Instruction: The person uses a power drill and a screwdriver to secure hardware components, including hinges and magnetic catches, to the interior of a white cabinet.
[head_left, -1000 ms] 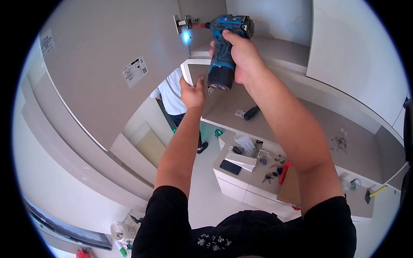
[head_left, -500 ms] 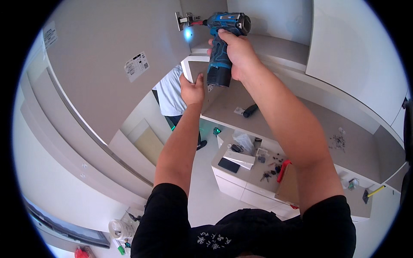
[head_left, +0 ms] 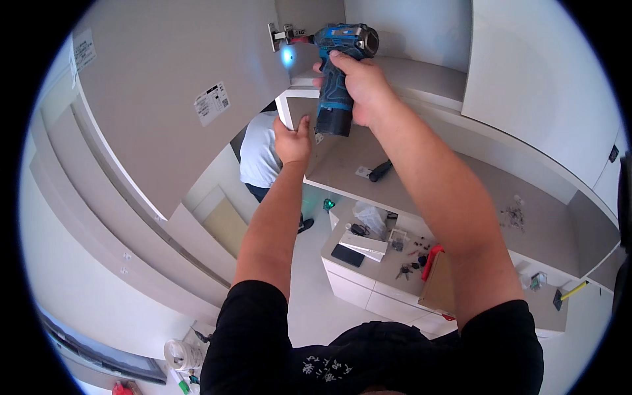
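Note:
My right hand (head_left: 364, 87) is wrapped round the grip of a blue and black cordless driver (head_left: 334, 92), its thumb lying along the back below the motor. From the driver's nose a red bit points left into the metal hinge (head_left: 282, 35) between the grey cabinet door (head_left: 164, 72) and the cabinet. A bright spot from the tool's lamp falls on the door just below the hinge. Lower down, my left hand (head_left: 293, 140) grips the white front edge of a cabinet side panel (head_left: 284, 109); its fingertips are partly hidden behind the panel.
Behind my left forearm a person in a light shirt (head_left: 260, 151) bends down. A black tool (head_left: 380, 171) and a pile of small hardware (head_left: 514, 214) lie on the shelf. Below, a white drawer unit (head_left: 349, 284) bears a phone (head_left: 347, 255), keys (head_left: 403, 271) and boxes.
The view has shifted slightly. Behind the cabinet door, the person in the light shirt shows more of a bent back. Both my hands keep their holds, and the bit stays at the hinge.

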A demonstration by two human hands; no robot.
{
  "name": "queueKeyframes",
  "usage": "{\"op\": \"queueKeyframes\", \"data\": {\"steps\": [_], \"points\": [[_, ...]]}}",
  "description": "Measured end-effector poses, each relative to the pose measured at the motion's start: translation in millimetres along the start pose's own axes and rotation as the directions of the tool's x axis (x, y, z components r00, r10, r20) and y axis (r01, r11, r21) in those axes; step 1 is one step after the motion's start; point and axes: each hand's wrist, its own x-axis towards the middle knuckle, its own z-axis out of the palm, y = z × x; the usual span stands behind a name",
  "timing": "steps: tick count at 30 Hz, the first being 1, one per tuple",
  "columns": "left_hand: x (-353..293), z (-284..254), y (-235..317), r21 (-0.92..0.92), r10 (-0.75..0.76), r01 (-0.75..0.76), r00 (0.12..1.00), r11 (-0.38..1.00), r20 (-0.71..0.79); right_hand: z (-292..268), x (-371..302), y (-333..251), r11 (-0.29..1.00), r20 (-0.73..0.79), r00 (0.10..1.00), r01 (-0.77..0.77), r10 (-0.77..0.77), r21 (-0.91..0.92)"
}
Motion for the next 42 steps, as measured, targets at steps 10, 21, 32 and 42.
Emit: {"op": "queueKeyframes", "data": {"steps": [10, 21, 32, 42], "points": [[10.3, 8.6, -26.2, -0.077, 0.054, -0.05, 0.997, 0.996, 0.053, -92.3, -204.3, 13.9, 0.988, 0.251, 0.967, 0.08, -0.044, -0.133], [-163.6, -29.6, -66.3, -0.227, 0.295, -0.257, 0.943, 0.939, 0.151, -248.4, -564.0, 17.4, 0.936, -0.324, 0.925, -0.275, 0.197, -0.218], [-442.9, -132.4, 181.9, -0.346, 0.458, 0.771, 0.079, 0.535, 0.885, -202.9, -512.7, 46.0, 0.631, -0.336, 0.941, -0.28, 0.033, -0.723], [-417.6, -238.4, 76.6, -0.226, -0.334, 0.938, 0.309, 0.264, 0.891, -190.2, -357.2, -86.4, -0.216, 0.529, 0.847, 0.507, -0.056, -0.834]]}}
